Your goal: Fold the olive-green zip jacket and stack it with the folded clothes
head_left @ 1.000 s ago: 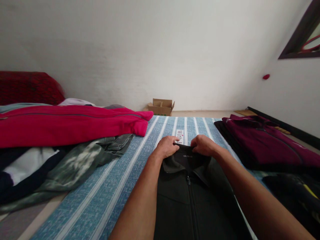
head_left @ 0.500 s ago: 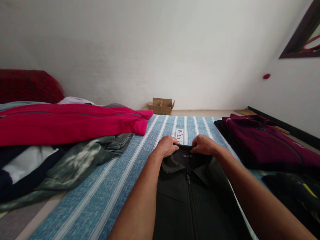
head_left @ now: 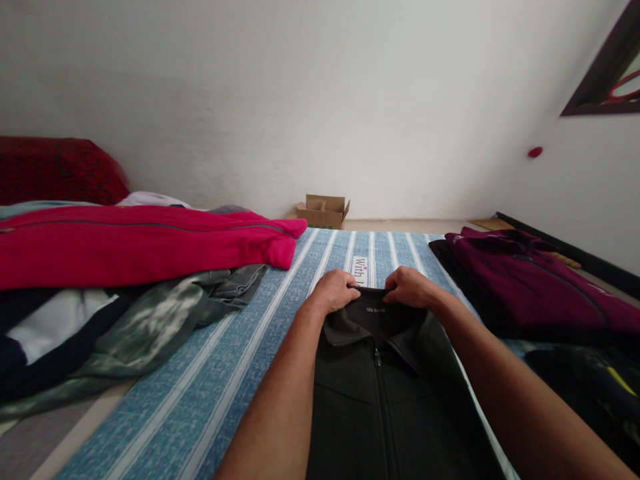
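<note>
A black zip-front jacket (head_left: 350, 400) lies front up on the blue-and-white striped bedsheet (head_left: 260, 333), its collar toward the wall. My left hand (head_left: 336, 291) pinches the left part of the collar's top edge between thumb and fingers. On the collar's other side, my right hand (head_left: 407, 288) grips the same edge. Pale size print shows inside the neck between my hands. The zip's pull sits just under the collar, and the jacket's lower part runs out of view at the bottom.
At left lies a heap of clothes with a bright pink zip garment (head_left: 150, 243) over camouflage-patterned cloth (head_left: 165, 333). Folded maroon clothing (head_left: 530, 287) is stacked on dark garments at right. Beyond the bed's far edge stands an open cardboard box (head_left: 323, 212) by the wall.
Almost nothing differs. Both hands keep hold of the collar in the same place, and the view has shifted very slightly.
</note>
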The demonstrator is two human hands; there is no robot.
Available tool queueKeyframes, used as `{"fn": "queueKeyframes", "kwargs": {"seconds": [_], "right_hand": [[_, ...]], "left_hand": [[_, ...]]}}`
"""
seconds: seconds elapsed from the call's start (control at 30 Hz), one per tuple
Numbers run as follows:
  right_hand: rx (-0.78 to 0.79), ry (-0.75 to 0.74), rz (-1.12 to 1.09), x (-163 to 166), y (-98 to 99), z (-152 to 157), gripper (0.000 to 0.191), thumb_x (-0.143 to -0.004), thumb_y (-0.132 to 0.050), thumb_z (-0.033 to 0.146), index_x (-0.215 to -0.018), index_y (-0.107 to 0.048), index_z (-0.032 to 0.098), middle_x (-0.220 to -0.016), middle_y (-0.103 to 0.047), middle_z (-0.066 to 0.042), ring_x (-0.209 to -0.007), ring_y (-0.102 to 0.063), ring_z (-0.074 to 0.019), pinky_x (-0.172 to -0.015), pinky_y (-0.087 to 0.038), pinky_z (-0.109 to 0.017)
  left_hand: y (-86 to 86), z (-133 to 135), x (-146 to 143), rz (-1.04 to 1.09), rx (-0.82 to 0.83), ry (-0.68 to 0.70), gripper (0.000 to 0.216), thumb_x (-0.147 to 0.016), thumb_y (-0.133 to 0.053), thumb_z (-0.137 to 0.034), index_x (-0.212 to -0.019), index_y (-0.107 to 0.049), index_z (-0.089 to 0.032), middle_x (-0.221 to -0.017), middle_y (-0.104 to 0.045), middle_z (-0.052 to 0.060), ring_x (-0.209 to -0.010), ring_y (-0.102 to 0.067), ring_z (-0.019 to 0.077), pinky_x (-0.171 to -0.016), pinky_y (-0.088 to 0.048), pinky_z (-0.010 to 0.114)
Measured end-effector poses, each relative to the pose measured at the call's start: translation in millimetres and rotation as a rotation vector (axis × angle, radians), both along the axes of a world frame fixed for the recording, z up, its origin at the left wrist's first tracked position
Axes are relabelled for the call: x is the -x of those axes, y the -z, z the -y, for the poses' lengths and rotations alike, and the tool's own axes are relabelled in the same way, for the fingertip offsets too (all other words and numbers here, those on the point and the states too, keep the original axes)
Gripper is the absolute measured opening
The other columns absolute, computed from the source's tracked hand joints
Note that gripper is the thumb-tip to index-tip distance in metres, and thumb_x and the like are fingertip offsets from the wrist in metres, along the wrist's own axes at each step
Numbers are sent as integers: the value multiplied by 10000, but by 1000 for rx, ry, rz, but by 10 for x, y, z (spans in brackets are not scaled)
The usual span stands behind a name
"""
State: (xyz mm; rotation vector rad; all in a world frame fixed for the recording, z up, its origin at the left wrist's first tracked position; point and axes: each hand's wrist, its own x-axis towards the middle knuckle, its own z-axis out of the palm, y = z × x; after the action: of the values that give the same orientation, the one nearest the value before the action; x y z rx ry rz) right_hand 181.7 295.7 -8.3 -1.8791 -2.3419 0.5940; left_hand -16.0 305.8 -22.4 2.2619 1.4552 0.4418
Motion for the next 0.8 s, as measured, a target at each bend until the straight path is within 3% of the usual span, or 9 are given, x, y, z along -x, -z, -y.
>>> {"fn": "queueKeyframes", "kwargs": {"seconds": [0.8], "right_hand": [[-51, 29, 116, 100, 5, -31, 177, -689, -562, 241, -748, -715, 175, -653, -649, -45, -591, -558, -145, -494, -317, -228]], "left_hand": [[38, -13, -26, -142, -106, -57, 160, -729, -580, -228, -768, -730, -188, -779, -698, 35, -748, -607, 161, -637, -401, 235]]}}
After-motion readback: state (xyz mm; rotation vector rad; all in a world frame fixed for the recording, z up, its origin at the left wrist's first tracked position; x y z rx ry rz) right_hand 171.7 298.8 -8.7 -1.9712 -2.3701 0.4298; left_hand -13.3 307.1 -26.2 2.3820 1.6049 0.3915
